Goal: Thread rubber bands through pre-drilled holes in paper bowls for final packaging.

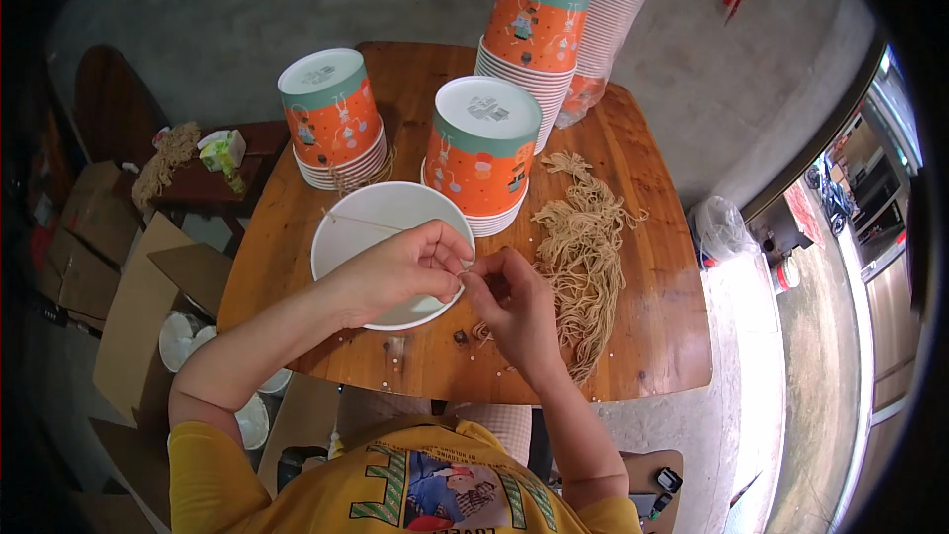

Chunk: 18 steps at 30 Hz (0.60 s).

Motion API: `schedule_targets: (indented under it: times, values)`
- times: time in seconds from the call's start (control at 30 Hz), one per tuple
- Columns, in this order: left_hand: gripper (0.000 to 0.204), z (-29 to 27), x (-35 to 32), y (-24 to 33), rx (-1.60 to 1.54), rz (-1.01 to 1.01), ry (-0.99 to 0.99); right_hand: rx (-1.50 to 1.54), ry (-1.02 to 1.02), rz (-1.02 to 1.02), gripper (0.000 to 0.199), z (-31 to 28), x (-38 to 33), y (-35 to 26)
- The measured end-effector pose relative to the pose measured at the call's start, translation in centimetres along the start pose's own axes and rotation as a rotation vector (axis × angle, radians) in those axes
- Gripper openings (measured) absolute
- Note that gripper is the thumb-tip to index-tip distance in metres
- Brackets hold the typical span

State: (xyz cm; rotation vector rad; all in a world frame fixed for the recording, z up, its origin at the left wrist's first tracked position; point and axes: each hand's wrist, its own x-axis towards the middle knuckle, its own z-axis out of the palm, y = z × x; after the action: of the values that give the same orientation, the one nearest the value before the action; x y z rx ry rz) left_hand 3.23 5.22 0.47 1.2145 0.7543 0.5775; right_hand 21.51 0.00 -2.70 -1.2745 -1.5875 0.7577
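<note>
A white-lined paper bucket (341, 237) stands mouth up near the middle of the table. A thin tan string (361, 222) crosses its mouth from the left rim towards my left hand (415, 262). My left hand reaches over the bucket with fingers curled and pinched at the right rim. My right hand (516, 305) meets it there from outside, thumb and forefinger pinched together. The string's end between the fingertips is too small to see clearly. Right of my right hand lies a loose bundle of tan strings (583, 257).
Upside-down stacks of orange and green paper buckets stand behind: left stack (331, 124), middle stack (481, 163), tall stack (534, 30). A bagged stack (608, 0) leans at the back. An open carton (148, 307) with white buckets sits left of the wooden table (662, 307).
</note>
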Motion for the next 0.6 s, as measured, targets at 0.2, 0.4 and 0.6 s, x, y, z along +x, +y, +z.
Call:
schedule_targets:
  times: [0.2,0.4,0.6]
  values:
    - [0.028,-0.23,0.03,-0.54,0.142,0.06,-0.008,0.118,-0.019,0.014,0.014,0.15,0.22,0.07]
    - [0.022,-0.31,-0.26,-0.34,0.243,0.031,-0.029,0.182,-0.043,0.025,0.012,0.12,0.04,0.56]
    - [0.016,-0.42,-0.3,-0.6,0.299,0.04,-0.023,0.146,-0.05,-0.026,0.013,-0.09,-0.04,0.4]
